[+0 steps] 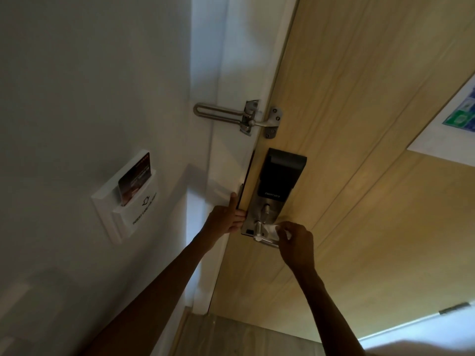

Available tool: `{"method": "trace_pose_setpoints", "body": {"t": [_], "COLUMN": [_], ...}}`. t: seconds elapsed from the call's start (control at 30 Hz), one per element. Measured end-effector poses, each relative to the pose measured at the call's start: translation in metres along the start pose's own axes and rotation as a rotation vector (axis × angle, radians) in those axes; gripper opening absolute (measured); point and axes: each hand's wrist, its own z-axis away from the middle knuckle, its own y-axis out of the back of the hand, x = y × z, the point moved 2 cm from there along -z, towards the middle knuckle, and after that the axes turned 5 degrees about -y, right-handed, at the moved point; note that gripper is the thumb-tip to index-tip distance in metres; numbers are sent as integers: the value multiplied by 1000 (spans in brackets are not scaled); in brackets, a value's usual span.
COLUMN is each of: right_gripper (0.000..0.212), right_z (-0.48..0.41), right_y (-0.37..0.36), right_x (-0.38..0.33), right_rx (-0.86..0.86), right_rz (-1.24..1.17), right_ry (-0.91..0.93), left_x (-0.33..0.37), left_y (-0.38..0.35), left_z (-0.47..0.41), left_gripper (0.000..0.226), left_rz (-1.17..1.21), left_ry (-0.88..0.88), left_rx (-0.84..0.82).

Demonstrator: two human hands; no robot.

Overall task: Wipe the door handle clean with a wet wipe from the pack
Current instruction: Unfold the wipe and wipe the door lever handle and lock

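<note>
A metal lever door handle (259, 233) sticks out from the silver lock plate (253, 214) on a light wooden door (359, 124). My right hand (297, 244) presses a white wet wipe (273, 231) against the lever, fingers closed around the wipe. My left hand (227, 218) grips the door's edge beside the lock plate, with the thumb pointing up along the edge. The wipe pack is not in view.
A black smart-lock box (281, 173) sits above the handle. Higher up is a metal swing-bar door guard (239, 119). A white card holder with a key card (128, 194) hangs on the left wall. A printed notice (460, 119) is on the door at right.
</note>
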Motion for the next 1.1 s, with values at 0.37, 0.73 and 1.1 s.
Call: {"method": "trace_pose_setpoints", "body": {"t": [0.37, 0.73, 1.1], "right_gripper": [21, 16, 18], "right_z": [-7, -11, 19], "right_y": [-15, 14, 11], "right_x": [3, 16, 3], "right_rx": [-247, -323, -271], "right_rz": [-70, -142, -1], "right_ry": [-31, 112, 350], "left_x": [0, 1, 2], "left_y": [0, -1, 0], "left_z": [-1, 2, 5], "left_gripper": [75, 66, 66], "left_rz": [-31, -6, -34], "left_ry": [-25, -29, -51], "left_rx": [2, -5, -2]}}
